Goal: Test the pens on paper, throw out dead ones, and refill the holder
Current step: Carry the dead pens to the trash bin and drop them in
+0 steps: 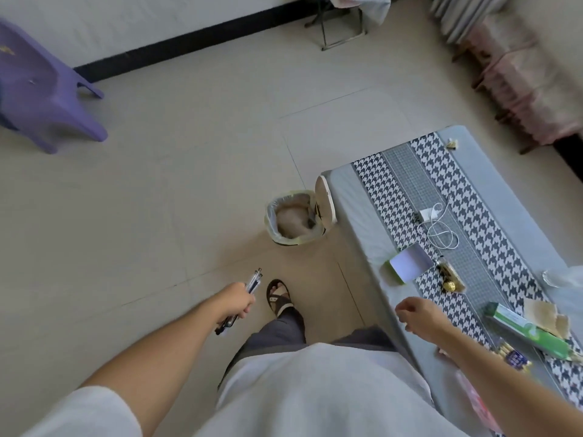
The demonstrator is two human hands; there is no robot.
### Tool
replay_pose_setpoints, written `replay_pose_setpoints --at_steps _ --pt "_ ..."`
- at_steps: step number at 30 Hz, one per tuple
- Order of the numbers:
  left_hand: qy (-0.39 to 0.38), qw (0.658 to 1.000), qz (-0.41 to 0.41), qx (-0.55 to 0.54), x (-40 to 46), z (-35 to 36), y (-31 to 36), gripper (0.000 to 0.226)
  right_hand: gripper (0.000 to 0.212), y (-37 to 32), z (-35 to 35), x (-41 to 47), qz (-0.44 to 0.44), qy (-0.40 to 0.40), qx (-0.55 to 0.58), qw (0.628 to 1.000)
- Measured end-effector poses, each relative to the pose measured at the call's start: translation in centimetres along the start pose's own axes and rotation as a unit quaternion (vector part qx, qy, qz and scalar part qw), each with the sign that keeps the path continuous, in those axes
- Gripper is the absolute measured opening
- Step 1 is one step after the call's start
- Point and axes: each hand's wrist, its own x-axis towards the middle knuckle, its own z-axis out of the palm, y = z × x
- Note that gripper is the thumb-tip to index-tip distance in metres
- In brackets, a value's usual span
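Observation:
My left hand (238, 301) grips a bunch of pens (255, 280) over the floor; their tips point towards a small trash bin (291, 223) that stands ahead with its lid flipped open against the table. My right hand (416, 313) hangs with loosely curled fingers and holds nothing, above the near edge of the low table (356, 200). On the table lie a white notepad (410, 263) and, near my right forearm, a bundle of pencils or pens (512, 357).
A charger with a white cable (437, 225), a green box (530, 329), torn paper (547, 316) and a small snack packet (449, 277) lie on the houndstooth runner. A purple plastic stool (41, 93) stands far left. My sandalled foot (279, 298) is between hand and bin.

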Motion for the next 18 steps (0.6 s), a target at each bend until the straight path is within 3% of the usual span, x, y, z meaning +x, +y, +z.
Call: replay_pose_setpoints --at_steps 5,12,18 --pt "-0.011 1.0 0.022 0.017 5.2 -4.9 8.1 0.019 0.021 -4.3 -2.4 1.7 0.007 0.02 0.02 1.0" --pt "-0.02 0.998 0.022 0.054 12.3 -5.9 16.8 0.005 0.017 -8.8 -4.1 5.8 -0.045 -0.023 -0.019 0.999" --pt "-0.005 0.985 0.045 0.165 21.3 -3.5 20.8 0.028 0.024 -8.6 -5.0 9.0 -0.063 -0.056 -0.031 0.996"
